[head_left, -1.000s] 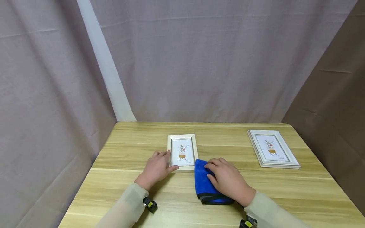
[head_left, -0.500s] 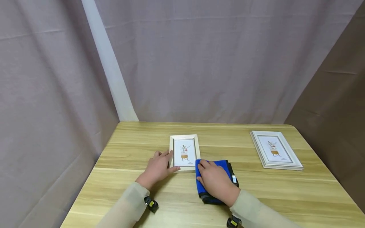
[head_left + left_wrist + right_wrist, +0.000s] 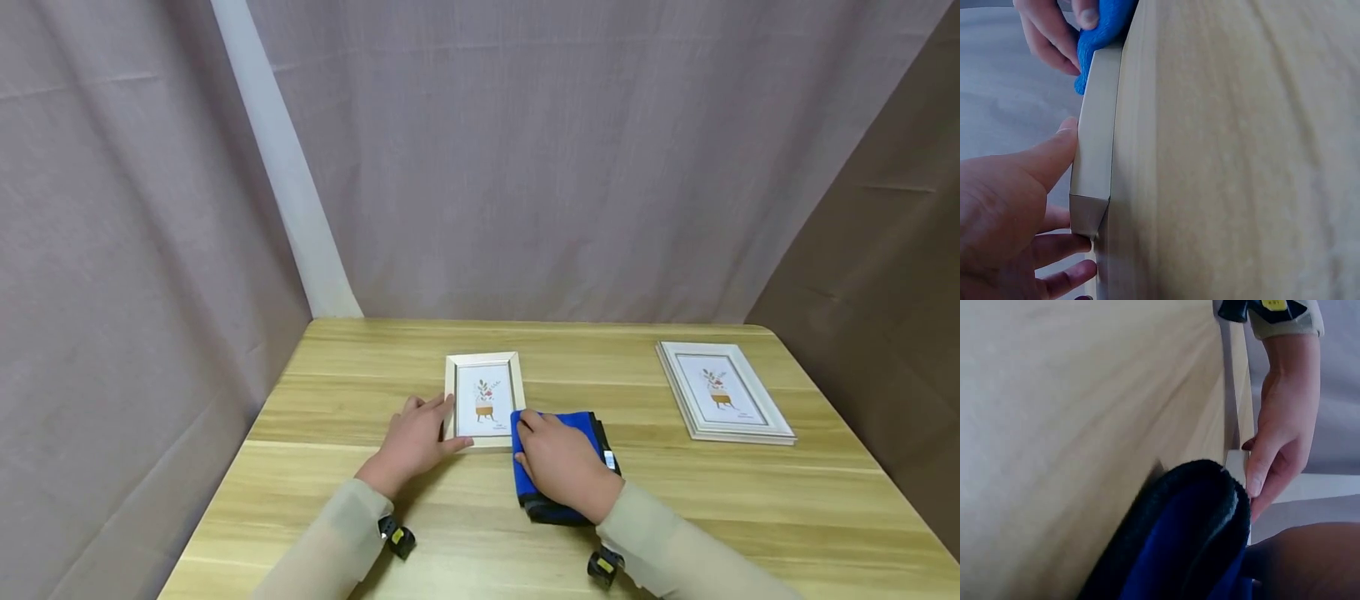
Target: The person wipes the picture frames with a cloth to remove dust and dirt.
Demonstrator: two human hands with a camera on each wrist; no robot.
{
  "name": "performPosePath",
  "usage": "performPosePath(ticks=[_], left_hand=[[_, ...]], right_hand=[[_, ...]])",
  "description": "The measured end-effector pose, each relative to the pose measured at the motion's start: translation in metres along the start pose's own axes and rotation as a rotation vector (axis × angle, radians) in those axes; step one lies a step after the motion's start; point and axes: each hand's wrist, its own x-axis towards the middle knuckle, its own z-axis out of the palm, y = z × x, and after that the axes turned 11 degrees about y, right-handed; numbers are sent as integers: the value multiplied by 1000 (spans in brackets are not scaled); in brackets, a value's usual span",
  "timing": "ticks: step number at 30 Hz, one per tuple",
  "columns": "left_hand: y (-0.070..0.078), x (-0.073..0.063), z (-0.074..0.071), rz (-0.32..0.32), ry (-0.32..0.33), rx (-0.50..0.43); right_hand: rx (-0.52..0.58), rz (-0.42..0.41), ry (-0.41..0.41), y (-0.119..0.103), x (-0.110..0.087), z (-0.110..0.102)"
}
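Observation:
A cream-edged picture frame with a potted-plant print lies flat on the table, face up. At its near left corner my left hand holds it, thumb along the near edge and fingers against the left side. My right hand grips a folded blue cloth with black edging and a small white label. The cloth's left edge touches or overlaps the frame's near right corner. Close up in the left wrist view, the frame's side stands between thumb and fingers. The right wrist view shows the cloth's fold; it hides most right fingers.
To the right lies a stack of similar white picture frames, the top one with the same print. The wooden table ends at a far edge before grey curtains. Each wrist wears a small black camera.
Leftward across the cloth went my right hand, its fingers now curled near the cloth's left edge. The cloth has slid slightly away from me against the frame. My left hand stays put.

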Motion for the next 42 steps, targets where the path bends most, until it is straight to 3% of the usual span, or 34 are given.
performPosePath(ticks=[16, 26, 42], left_hand=[[-1, -2, 1, 14, 4, -5], [-1, -4, 0, 31, 28, 0], [0, -3, 2, 43, 41, 3]], right_hand=[[-39, 9, -18, 15, 31, 8], [-84, 89, -63, 23, 56, 19], [-111, 144, -138, 38, 87, 25]])
